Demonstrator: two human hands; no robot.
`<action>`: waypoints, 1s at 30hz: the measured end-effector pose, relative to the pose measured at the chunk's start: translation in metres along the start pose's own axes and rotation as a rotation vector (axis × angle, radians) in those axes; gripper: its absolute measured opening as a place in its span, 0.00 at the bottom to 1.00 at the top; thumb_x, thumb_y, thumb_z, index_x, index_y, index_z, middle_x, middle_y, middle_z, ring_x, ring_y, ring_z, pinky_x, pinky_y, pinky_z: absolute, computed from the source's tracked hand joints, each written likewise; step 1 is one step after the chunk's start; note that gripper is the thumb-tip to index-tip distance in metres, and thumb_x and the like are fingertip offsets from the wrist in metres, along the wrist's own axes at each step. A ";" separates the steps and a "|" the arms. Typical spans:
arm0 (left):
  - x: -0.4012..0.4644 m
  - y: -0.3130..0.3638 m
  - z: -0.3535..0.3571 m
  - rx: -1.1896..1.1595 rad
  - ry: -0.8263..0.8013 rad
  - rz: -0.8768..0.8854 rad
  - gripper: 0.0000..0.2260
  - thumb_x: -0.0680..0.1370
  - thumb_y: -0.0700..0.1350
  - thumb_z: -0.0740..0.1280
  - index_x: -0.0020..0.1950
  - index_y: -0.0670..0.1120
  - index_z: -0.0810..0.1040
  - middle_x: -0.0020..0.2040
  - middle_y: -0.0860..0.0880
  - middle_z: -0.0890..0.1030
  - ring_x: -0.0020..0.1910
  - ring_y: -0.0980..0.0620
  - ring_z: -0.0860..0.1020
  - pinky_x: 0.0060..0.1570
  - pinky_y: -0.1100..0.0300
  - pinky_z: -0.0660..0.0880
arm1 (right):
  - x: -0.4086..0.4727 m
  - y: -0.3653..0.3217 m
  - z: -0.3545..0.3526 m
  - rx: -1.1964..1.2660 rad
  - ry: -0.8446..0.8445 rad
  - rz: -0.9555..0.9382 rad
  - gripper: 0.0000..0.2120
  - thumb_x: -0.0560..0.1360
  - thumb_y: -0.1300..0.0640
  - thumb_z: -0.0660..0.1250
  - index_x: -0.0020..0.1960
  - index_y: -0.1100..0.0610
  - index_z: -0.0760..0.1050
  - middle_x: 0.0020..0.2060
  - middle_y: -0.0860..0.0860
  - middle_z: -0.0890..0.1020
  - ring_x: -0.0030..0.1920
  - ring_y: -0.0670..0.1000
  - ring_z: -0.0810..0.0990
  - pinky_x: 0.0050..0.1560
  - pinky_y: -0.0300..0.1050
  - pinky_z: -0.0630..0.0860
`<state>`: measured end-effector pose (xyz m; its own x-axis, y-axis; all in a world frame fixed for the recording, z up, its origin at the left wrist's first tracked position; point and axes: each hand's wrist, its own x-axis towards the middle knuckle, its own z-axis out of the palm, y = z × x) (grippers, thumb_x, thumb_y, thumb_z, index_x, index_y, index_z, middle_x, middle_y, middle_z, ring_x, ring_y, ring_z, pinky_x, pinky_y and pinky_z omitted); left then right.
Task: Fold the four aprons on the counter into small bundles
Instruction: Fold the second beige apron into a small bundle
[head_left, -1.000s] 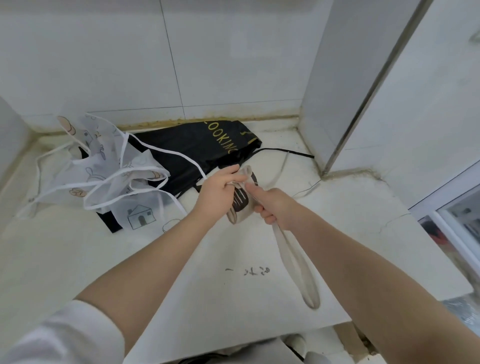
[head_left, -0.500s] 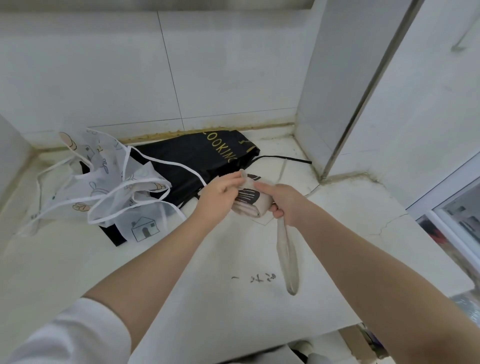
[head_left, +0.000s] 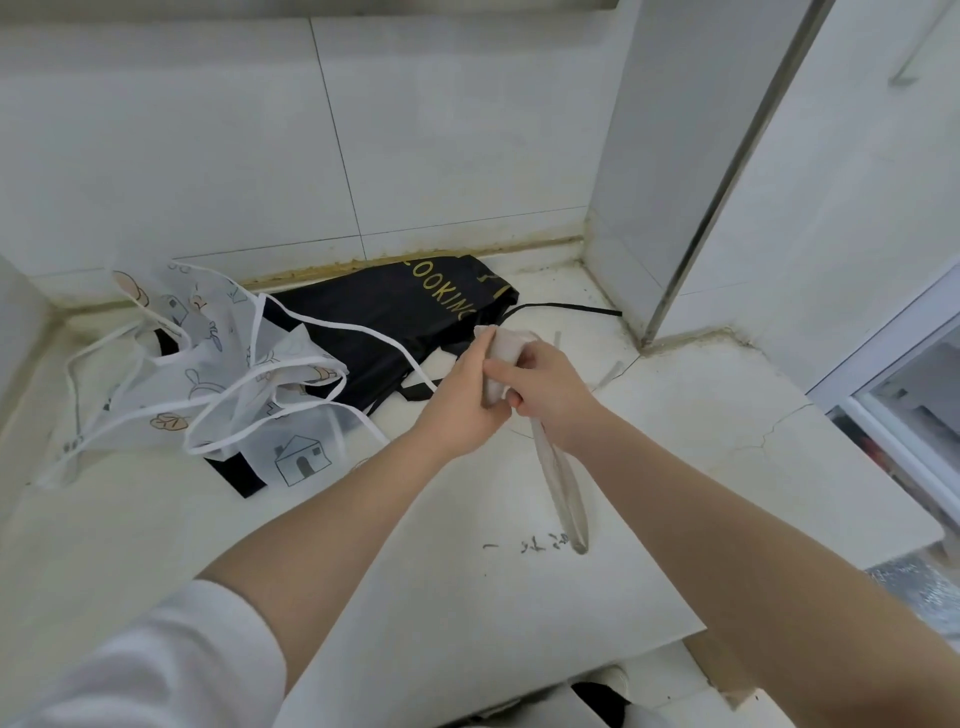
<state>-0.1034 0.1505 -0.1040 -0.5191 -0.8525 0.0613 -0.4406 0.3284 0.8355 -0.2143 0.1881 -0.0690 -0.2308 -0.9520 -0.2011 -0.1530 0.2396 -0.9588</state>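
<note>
Two hands, frame centre: left hand (head_left: 460, 400) and right hand (head_left: 543, 387), fingers curled round beige apron bundle (head_left: 503, 349). Risk: loose strap (head_left: 563, 493) trailing toward the lower counter (head_left: 415, 597) edge may unroll the bundle. Black apron (head_left: 410, 317) and printed apron (head_left: 208, 374) crowd upper left; open room lower centre.

Printed apron (head_left: 208, 384) atop lettered apron (head_left: 395, 322)

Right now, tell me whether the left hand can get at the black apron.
Probably yes. The left hand grips the beige bundle right beside the black apron, with nothing between them. It would have to let go first, and the white printed apron covers the black one's far left part.
</note>
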 end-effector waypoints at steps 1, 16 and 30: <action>-0.001 0.000 0.000 -0.062 0.048 -0.007 0.21 0.75 0.37 0.64 0.67 0.47 0.64 0.52 0.56 0.76 0.50 0.54 0.77 0.45 0.62 0.75 | -0.004 -0.005 0.001 -0.047 -0.020 -0.041 0.08 0.74 0.62 0.67 0.37 0.56 0.73 0.28 0.46 0.74 0.25 0.41 0.71 0.27 0.33 0.66; 0.017 0.029 0.007 -0.819 0.220 -0.261 0.17 0.78 0.31 0.60 0.63 0.46 0.69 0.52 0.50 0.79 0.49 0.50 0.79 0.41 0.59 0.80 | -0.013 -0.024 -0.056 -0.634 -0.345 -0.213 0.14 0.81 0.60 0.56 0.39 0.47 0.67 0.33 0.46 0.71 0.30 0.44 0.67 0.29 0.35 0.64; 0.038 0.058 0.039 -1.317 0.067 -0.569 0.18 0.73 0.34 0.51 0.56 0.44 0.76 0.51 0.45 0.79 0.45 0.47 0.78 0.44 0.57 0.76 | 0.024 0.000 -0.156 0.006 -0.392 0.118 0.12 0.80 0.53 0.61 0.40 0.56 0.72 0.30 0.48 0.71 0.22 0.43 0.60 0.22 0.33 0.58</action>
<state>-0.1774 0.1528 -0.0745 -0.4546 -0.7670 -0.4529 0.4331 -0.6346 0.6401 -0.3695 0.1946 -0.0426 0.1376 -0.9189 -0.3697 -0.1413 0.3512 -0.9256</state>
